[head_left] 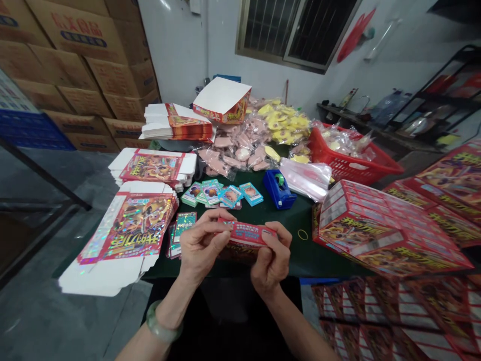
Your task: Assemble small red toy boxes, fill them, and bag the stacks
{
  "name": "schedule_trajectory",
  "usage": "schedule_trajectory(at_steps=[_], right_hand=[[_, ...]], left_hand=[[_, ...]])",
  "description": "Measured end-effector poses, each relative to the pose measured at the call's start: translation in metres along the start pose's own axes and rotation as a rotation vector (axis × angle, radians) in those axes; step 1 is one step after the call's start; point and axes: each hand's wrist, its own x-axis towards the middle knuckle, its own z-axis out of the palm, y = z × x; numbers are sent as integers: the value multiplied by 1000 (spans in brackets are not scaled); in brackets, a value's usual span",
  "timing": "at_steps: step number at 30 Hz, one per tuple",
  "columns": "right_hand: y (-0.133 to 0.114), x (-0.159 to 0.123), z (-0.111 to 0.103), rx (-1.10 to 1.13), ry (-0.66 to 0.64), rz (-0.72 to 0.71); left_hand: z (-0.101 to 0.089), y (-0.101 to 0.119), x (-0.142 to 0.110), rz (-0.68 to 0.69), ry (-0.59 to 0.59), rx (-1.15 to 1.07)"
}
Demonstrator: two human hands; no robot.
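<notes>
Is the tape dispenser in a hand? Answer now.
No, the tape dispenser sits on the table; the left hand and right hand hold a red box.

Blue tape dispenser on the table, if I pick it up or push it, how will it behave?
The blue tape dispenser looks chunky, so it is probably fairly heavy for its size. Its low, wide body sits flat on the green tabletop, so it seems unlikely to roll or tip. Smooth plastic might slide if pushed.

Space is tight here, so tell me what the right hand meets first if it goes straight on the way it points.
The right hand meets the red carton it already pinches; past that, probably the blue tape dispenser, though depth is unclear.
</notes>
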Motion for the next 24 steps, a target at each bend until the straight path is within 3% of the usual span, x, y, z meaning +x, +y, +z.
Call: schedule_trajectory(at_steps=[3,7,10,13,15,16,20,24], right_hand=[[2,-6,7,18,9,-1],[-1,-4,4,80,-20,13],[8,8,-7,127,-121,77],[43,37,-21,59,-55,378],[79,63,-31,-161,20,644],[97,77,-35,-235,12,703],[153,117,-43,-353,-152,861],[168,129,-39,-352,-343,1053]], left_hand=[[0,1,0,15,-91,41],[-2,2,6,74,-194,256],[-2,5,9,205,-138,391],[1,8,5,322,32,539],[3,7,0,365,77,582],[4,6,-2,378,71,591],[8,-2,-4,393,27,605],[8,-5,0,399,28,617]])
